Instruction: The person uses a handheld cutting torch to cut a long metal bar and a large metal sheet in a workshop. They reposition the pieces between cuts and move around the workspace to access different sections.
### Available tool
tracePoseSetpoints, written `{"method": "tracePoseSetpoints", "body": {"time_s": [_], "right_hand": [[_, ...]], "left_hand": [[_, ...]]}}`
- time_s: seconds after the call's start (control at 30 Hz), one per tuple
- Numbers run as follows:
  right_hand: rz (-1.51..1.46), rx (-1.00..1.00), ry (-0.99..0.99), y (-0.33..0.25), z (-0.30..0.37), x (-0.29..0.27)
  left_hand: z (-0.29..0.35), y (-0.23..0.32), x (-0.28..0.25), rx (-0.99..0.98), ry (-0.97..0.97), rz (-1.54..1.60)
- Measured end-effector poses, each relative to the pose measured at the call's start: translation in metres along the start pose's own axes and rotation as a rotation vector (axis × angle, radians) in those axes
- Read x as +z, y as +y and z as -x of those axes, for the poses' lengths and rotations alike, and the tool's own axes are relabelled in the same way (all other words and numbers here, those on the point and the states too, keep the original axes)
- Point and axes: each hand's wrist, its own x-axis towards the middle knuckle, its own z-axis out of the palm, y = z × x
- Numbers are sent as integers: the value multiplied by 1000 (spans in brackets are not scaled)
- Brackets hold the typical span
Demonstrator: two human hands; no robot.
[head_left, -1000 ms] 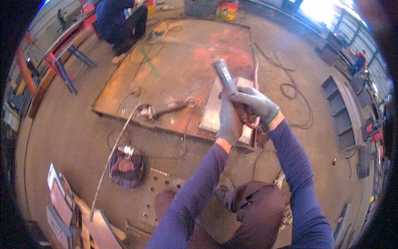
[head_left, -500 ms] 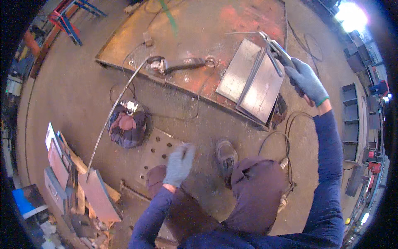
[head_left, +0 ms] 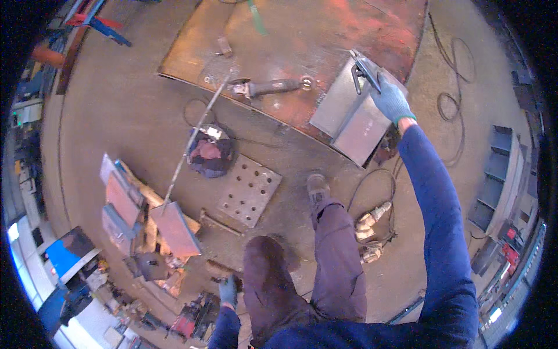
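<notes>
My right hand, in a grey-blue glove, is closed around a plier-like metal clamp with dark handles and a bent lever. It holds the clamp over flat bare-steel plates at the right front corner of the rusty worktable. An angle grinder lies on the table, left of the plates. My left hand, gloved alike, hangs low beside my left knee, near dark items on the floor. It is small and partly shadowed, so its fingers and anything in them cannot be made out.
A long thin metal strip slants from the table to stacked plates at the left. Between them stand a bucket of rags, a plate with holes and a hammer-like tool. Cables loop across the floor at right.
My left hand has dropped back and down past my knee. My right hand has moved left with the clamp, over the plates. The view has shifted, showing more floor.
</notes>
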Motion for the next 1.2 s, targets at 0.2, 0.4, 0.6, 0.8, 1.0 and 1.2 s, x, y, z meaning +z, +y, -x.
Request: {"method": "tracePoseSetpoints", "body": {"time_s": [0.2,0.4,0.6,0.8,1.0,1.2], "right_hand": [[19,-41,-78,-23,-46,24],[66,-14,-167,-35,-47,3],[-206,-194,-82,-61,-29,-5],[-49,83,-151,-36,-31,14],[-239,264,-24,-49,13,-36],[-578,469,368,65,73,-158]], "left_hand": [[176,-29,-64,-408,153,59],[242,-28,-78,-309,31,-113],[260,45,-75,-263,76,-389],[215,75,-77,-137,-32,-366],[177,130,-86,-46,11,-340],[166,256,6,121,-7,-149]]}}
